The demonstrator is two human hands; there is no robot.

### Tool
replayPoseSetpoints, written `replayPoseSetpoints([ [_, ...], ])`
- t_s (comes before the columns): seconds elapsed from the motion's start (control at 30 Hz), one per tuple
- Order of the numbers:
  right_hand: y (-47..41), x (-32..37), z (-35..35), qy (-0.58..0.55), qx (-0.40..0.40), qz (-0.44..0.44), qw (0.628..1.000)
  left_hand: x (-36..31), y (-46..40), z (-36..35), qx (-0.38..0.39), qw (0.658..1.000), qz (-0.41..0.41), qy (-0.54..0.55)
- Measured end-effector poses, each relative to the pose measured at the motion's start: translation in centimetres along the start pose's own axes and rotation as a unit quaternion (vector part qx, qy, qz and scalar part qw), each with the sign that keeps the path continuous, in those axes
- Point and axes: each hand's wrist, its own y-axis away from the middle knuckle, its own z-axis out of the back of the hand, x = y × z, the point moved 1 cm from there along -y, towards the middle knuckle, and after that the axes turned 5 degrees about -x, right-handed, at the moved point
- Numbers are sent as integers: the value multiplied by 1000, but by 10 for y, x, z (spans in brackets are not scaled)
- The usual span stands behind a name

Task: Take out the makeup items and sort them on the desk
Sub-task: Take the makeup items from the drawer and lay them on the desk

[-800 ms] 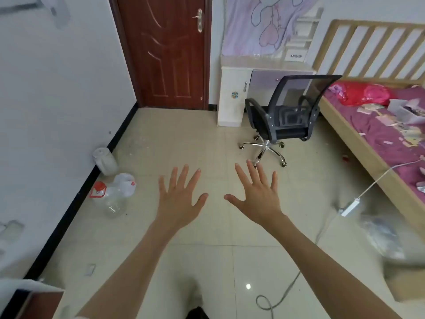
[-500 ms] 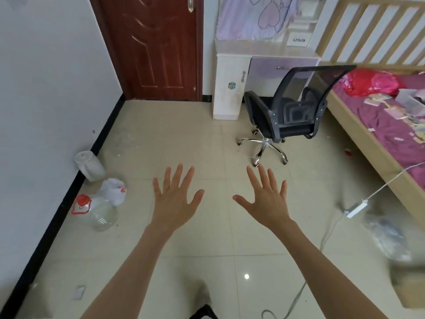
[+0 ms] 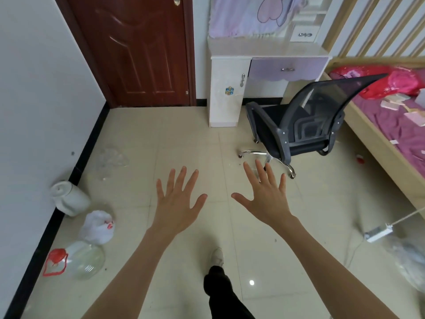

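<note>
My left hand (image 3: 177, 199) and my right hand (image 3: 266, 196) are stretched out over the tiled floor, fingers spread, holding nothing. The white desk (image 3: 264, 50) with a purple drawer (image 3: 287, 69) stands ahead against the far wall, well beyond both hands. Its top looks bare. I see no makeup items that I can identify. Small boxes and papers (image 3: 395, 102) lie on the bed at the right.
A black mesh office chair (image 3: 305, 120) stands between me and the desk. A wooden bed (image 3: 379, 143) runs along the right. A white jug (image 3: 69, 199), plastic bag (image 3: 97, 226) and clear bottle (image 3: 78, 259) lie by the left wall. A power strip (image 3: 377, 233) and cable lie at right. The brown door (image 3: 140, 49) is closed.
I have stepped forward: the desk and chair are closer and larger in view. Both hands stay spread and empty; one foot has come forward below them.
</note>
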Motion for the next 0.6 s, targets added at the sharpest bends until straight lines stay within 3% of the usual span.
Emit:
replayPoseSetpoints([
  [0.33,-238,-22,0,-13,-17,26,999,17,-219,-6,1,1000,0,-25],
  [0.6,-385,-39,-4,-17,13,20,1000,29,-373,-23,34,999,-12,-36],
])
